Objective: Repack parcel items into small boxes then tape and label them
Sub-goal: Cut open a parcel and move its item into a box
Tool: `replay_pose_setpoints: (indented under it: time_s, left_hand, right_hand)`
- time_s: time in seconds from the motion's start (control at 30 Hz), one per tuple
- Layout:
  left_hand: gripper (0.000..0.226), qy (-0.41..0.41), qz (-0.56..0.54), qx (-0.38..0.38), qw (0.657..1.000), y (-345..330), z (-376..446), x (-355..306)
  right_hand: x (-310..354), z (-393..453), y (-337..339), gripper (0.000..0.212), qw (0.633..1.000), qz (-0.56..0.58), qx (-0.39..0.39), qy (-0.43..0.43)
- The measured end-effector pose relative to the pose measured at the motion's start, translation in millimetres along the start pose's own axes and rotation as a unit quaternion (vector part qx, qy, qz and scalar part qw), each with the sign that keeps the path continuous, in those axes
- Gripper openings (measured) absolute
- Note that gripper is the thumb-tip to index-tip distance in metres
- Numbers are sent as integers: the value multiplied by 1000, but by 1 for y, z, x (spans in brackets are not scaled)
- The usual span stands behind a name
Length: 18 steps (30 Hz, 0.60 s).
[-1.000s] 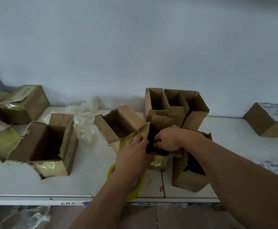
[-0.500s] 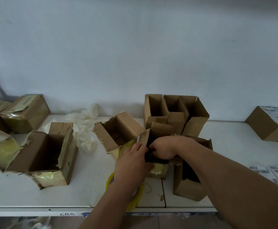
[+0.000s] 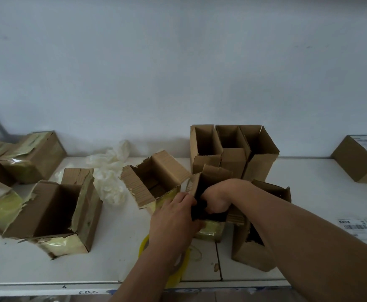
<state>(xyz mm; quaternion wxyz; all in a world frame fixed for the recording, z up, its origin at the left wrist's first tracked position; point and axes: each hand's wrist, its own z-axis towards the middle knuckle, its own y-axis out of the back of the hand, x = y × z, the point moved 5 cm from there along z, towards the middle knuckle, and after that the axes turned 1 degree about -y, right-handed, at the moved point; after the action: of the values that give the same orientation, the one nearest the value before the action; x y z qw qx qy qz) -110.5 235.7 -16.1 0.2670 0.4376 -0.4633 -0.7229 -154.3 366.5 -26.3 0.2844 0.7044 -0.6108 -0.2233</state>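
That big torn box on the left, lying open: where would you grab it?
Grip the big torn box by its right side wall, from above, one hand's fingers inside the open top and thumb outside. That wall stands upright with a bare edge; the near bottom corner is ragged, loose tape, likely to tear.

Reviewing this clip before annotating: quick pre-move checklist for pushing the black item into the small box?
1. Left hand grips the black item: ok.
2. Right hand grips it from the other side: ok.
3. Small box flaps open: ok.
4. Item fully inside the box: not ok, part is outside at the near opening.
5. Yellow tape roll within reach: ok, under the left forearm.
6. Label sheets at hand: ok, on the table at right.
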Motion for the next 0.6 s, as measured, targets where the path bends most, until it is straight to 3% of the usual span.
replay_pose_setpoints:
  time_s: [0.6]
  left_hand:
    - [52, 18, 16, 33, 999, 5, 3, 9]
  right_hand:
    - [-1, -37, 36, 33, 987, 96, -117, 50]
